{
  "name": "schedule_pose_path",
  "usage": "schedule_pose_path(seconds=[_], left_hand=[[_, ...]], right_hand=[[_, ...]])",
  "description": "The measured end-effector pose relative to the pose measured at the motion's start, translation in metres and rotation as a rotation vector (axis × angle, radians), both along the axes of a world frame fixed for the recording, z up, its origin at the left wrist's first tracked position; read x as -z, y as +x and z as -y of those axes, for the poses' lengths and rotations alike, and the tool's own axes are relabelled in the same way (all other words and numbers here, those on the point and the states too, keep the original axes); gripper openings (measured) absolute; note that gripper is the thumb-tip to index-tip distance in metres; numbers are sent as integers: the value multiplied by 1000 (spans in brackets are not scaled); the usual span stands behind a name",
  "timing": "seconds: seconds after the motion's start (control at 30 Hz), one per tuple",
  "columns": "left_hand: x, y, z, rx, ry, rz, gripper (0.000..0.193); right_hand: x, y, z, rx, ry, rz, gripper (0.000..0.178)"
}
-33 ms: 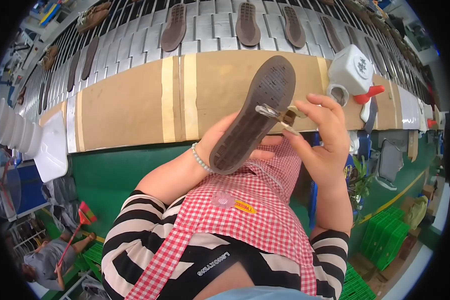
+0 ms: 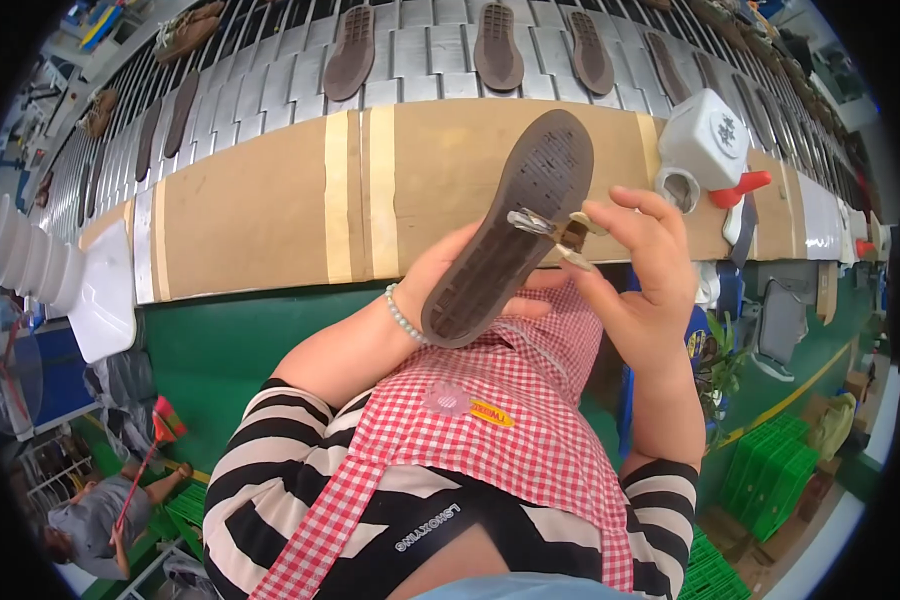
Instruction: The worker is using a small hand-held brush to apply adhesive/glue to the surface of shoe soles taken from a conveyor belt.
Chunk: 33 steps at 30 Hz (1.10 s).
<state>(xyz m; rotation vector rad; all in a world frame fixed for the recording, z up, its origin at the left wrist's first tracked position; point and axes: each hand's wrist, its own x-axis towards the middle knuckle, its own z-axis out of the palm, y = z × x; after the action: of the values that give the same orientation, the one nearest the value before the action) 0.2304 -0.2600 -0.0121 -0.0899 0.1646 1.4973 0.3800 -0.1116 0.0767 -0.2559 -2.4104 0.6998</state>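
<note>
My left hand [image 2: 442, 262] is closed round a dark brown shoe sole [image 2: 510, 230] from beneath. The sole is tilted, its toe pointing away to the right and its textured face up. My right hand [image 2: 645, 260] pinches a small tool [image 2: 573, 236] between thumb and fingertips. That tool has a brown middle and a shiny, silvery end lying over the middle of the sole; its exact kind cannot be made out. Whether the shiny end touches the sole is unclear. My other right fingers are curved and raised.
A cardboard-covered ledge [image 2: 260, 210] runs before a metal slatted conveyor [image 2: 420, 60] bearing several soles [image 2: 498, 50]. On the right stand a white plastic container [image 2: 705, 135] and a red-handled object [image 2: 740, 188]. Stacked white cups [image 2: 30, 255] are at left. Another person [image 2: 95, 525] sits lower left.
Both hands, the sole and the small tool have shifted only very slightly. The grips are the same.
</note>
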Motion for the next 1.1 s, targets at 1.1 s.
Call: schedule_pose_path(seconds=[1.1], left_hand=[[6, -4, -1, 4, -27, 13, 39]], right_hand=[[4, -5, 43, -403, 142, 144, 29]])
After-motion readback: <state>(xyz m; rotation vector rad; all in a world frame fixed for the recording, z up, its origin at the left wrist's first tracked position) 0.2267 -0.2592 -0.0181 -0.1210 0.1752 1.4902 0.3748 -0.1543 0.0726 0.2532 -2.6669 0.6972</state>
